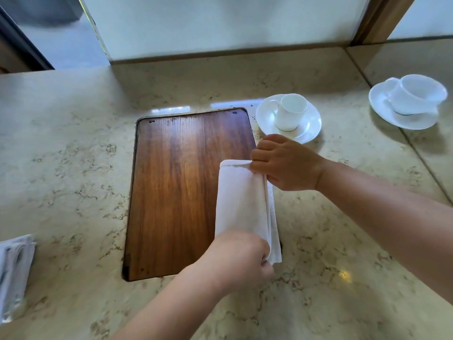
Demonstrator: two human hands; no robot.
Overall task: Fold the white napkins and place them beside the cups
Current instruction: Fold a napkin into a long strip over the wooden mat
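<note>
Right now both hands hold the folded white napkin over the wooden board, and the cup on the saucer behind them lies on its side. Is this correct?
Not quite. In the head view the cup stands upright on its saucer, not on its side. The rest holds: the left hand and right hand both hold the folded white napkin over the wooden board.

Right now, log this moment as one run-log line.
step: folding | napkin: folded strip on board's right edge | left hand: grips near end | right hand: pinches far end | placed beside cup: not yet
</note>
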